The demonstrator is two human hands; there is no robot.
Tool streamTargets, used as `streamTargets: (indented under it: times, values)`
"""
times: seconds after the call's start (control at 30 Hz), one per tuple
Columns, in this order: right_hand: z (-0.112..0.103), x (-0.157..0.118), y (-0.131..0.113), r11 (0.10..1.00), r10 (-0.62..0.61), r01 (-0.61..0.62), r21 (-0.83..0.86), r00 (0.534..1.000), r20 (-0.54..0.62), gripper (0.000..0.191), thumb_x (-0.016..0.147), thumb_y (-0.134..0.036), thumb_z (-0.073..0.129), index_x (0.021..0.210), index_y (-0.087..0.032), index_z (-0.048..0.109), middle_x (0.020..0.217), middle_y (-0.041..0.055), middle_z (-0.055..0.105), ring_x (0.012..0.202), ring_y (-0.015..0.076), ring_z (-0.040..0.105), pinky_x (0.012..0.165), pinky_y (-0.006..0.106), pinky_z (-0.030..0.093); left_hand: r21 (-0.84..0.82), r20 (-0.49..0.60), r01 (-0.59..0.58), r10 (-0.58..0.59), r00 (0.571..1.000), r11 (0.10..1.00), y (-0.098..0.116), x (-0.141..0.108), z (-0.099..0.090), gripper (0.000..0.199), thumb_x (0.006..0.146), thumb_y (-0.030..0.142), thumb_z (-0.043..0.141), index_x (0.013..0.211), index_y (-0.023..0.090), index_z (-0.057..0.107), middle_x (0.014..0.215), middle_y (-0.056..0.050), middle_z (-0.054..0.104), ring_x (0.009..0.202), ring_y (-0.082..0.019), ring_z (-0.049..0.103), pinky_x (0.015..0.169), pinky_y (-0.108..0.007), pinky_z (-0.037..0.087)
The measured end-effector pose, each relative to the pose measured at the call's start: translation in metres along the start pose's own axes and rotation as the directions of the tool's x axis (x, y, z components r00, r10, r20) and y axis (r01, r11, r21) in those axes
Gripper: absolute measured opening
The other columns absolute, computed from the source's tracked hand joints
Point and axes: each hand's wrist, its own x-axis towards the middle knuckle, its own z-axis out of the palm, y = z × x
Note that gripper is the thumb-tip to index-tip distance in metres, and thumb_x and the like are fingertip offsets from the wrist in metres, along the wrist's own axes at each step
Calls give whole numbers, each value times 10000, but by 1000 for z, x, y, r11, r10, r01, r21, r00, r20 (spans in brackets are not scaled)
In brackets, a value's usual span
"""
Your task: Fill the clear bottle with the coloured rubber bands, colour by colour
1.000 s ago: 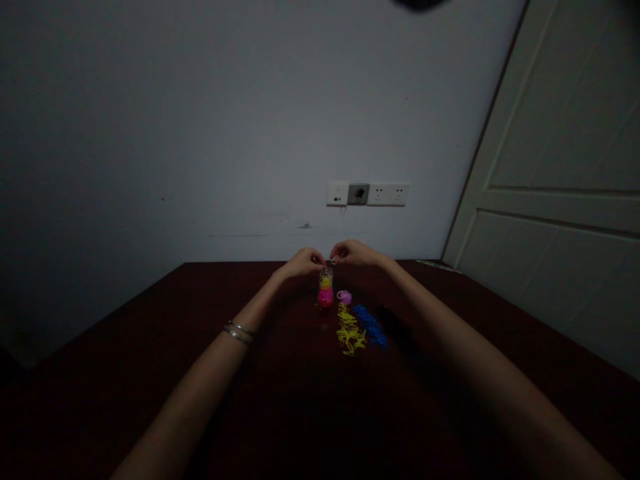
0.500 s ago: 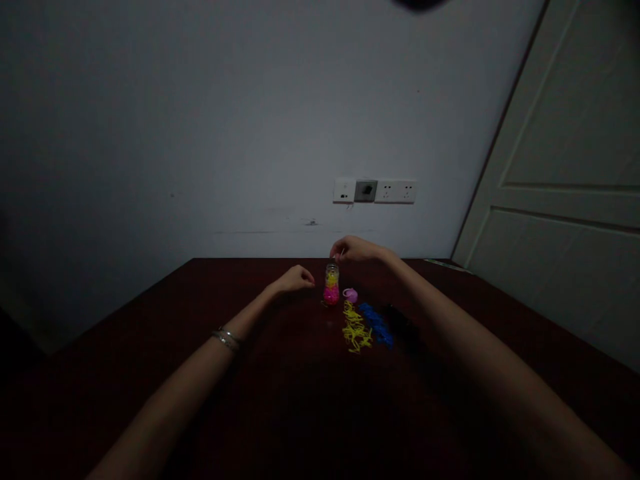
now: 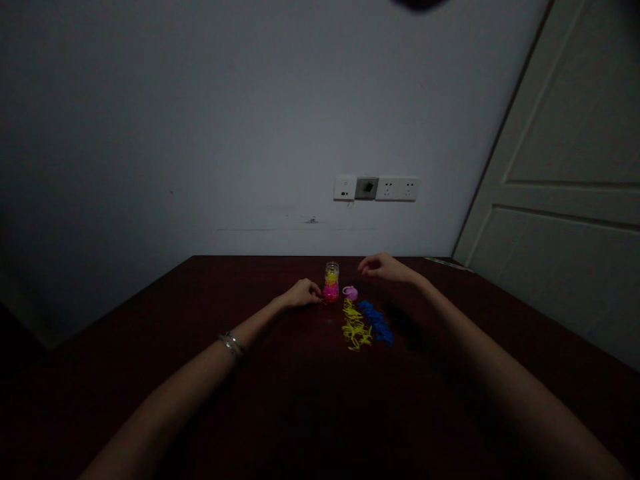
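Note:
A small clear jar [image 3: 331, 283] stands upright without a lid, with yellow pieces above pink and red ones inside. Close to its base on the left, the fingertips of my left hand [image 3: 301, 293] come together at the table; a tiny yellowish strand [image 3: 325, 303] lies by them, and I cannot make out whether they grip it. To the right of the jar, my right hand [image 3: 384, 267] hovers with loosely bent fingers apart and nothing visible in them. Beneath it sit a pink lid with a loop [image 3: 351, 293], a pile of yellow rubber bands [image 3: 355, 327] and a pile of blue rubber bands [image 3: 376, 323].
A dark pile [image 3: 403, 323], hard to make out, lies right of the blue bands on the dark red table [image 3: 240, 400]. Behind the table rises a pale wall with a row of sockets [image 3: 376, 189]. A white door [image 3: 565, 200] stands at the right.
My right hand has moved from above the jar's mouth to the right and slightly down. My left hand has lowered toward the jar's base, moving right.

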Motion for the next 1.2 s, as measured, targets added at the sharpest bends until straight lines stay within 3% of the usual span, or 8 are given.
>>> streamTargets:
  times: [0.2,0.37,0.5,0.57,0.73,0.87,1.0,1.2]
  values:
    - [-4,-41,40,997,70,-74,-29,992,-103,251,673,-270,536,843,-120,644,775,55,640,694,149,568,649,270,443,-41,9,26,-26,1000,999,-3,2,8,257,610,252,622,806,101,690,642,-12,602,600,-112,507,548,-194,356]
    - [4,-66,77,971,233,-219,96,957,-172,268,635,-309,540,809,-130,638,663,26,610,575,131,532,542,251,416,-38,33,6,-5,999,999,-4,2,8,171,616,184,578,720,94,680,634,-13,605,590,-103,499,561,-195,360]
    - [10,-81,100,946,302,-274,175,939,-166,283,641,-335,549,831,-139,625,665,27,609,543,125,520,499,242,401,-50,99,-55,59,993,997,-8,-4,-5,179,618,180,560,722,90,675,619,-8,594,575,-95,490,568,-195,367]
    - [10,-86,107,943,315,-284,176,930,-190,297,647,-346,551,854,-145,621,677,27,611,550,126,526,496,237,398,-59,67,-76,80,995,995,-7,-7,-18,188,614,178,555,734,91,671,634,-10,597,590,-99,498,574,-197,375]
    - [7,-88,111,946,311,-273,177,918,-247,300,662,-350,557,879,-151,616,683,32,608,564,135,534,489,236,402,-53,-152,-109,100,983,993,15,-6,-64,178,638,217,544,714,105,660,659,-25,609,628,-109,511,601,-213,390]
    - [7,-91,103,951,302,-270,149,913,-274,312,669,-352,557,892,-144,623,650,22,594,530,124,510,464,227,381,-28,-201,-177,168,965,984,44,2,-91,188,634,232,554,704,92,657,653,-37,616,611,-101,505,593,-213,380]
    - [9,-96,91,955,289,-257,145,914,-286,314,672,-359,561,890,-141,625,672,33,606,528,122,509,459,224,384,25,-101,-218,220,970,976,65,14,-98,165,613,192,554,686,93,664,621,-27,617,578,-91,497,561,-200,360]
    - [13,-96,83,954,288,-253,162,922,-259,294,701,-359,537,889,-145,610,713,49,610,560,131,531,480,229,409,100,30,-208,206,978,973,81,32,-92,123,567,126,564,634,99,664,556,-12,605,509,-76,471,511,-193,326]
